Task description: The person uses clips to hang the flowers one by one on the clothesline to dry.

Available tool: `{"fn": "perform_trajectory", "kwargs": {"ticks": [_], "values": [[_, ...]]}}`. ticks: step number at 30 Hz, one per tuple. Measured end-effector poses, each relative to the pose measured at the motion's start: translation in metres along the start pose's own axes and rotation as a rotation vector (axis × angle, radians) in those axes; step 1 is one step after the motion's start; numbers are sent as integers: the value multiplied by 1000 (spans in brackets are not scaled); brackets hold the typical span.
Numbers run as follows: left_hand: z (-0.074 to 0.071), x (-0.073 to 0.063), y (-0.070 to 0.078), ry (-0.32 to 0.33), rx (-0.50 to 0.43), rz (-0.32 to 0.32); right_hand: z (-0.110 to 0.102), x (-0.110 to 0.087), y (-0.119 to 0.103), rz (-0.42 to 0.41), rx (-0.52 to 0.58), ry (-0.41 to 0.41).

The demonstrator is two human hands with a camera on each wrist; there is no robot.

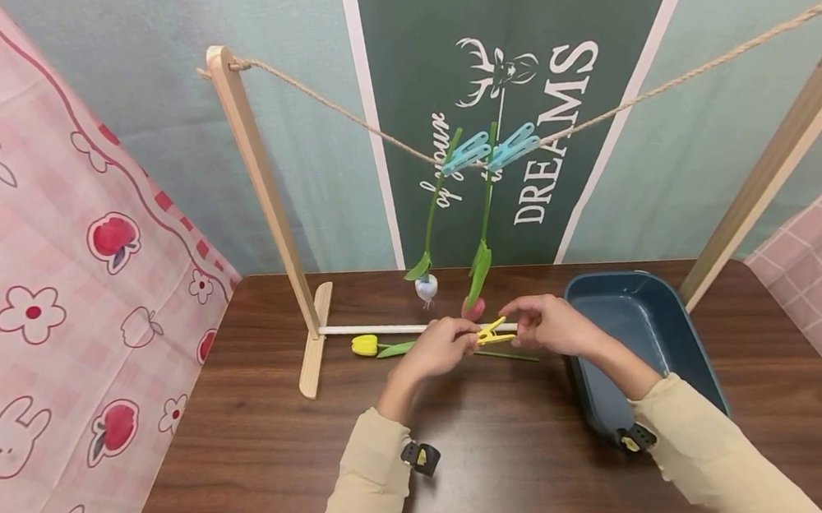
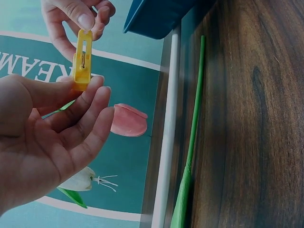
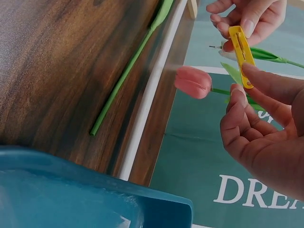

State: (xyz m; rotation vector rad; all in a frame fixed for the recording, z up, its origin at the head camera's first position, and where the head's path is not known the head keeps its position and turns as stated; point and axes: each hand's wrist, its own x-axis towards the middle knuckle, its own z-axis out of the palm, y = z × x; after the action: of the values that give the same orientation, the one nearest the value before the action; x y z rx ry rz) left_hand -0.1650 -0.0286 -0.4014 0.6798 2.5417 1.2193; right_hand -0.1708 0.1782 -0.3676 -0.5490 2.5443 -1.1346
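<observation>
Between the two hands is a yellow clothespin, above the table. My left hand pinches one end of it between thumb and index finger, seen closely in the left wrist view. At the other end, the thumb and fingers of my right hand pinch the handle side. Just beyond them a pink tulip hangs head down, its stem clipped to a rope by a blue clothespin. Beside it hangs a white tulip under another blue clothespin. A yellow tulip lies on the table behind the left hand.
The rope sags between a left wooden post and a right wooden post. A white rod runs low between them. Right of the hands stands a dark blue basin on the brown wooden table.
</observation>
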Motion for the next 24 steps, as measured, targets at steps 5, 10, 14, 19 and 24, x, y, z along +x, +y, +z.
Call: {"fn": "perform_trajectory", "kwargs": {"ticks": [5,10,14,19,24], "values": [[1,-2,-1,-1,9,4,1,-2,-3,-22,-23,2],[1,-4,-1,-5,4,5,2,-4,-3,-44,-48,10],[2,-5,-2,-6,7,3,4,-6,-1,-50,-61,37],[3,-6,-2,-1,16,10,6,-7,0,-54,-53,50],[3,-9,-2,-3,12,17,10,-9,0,-45,-64,44]]}}
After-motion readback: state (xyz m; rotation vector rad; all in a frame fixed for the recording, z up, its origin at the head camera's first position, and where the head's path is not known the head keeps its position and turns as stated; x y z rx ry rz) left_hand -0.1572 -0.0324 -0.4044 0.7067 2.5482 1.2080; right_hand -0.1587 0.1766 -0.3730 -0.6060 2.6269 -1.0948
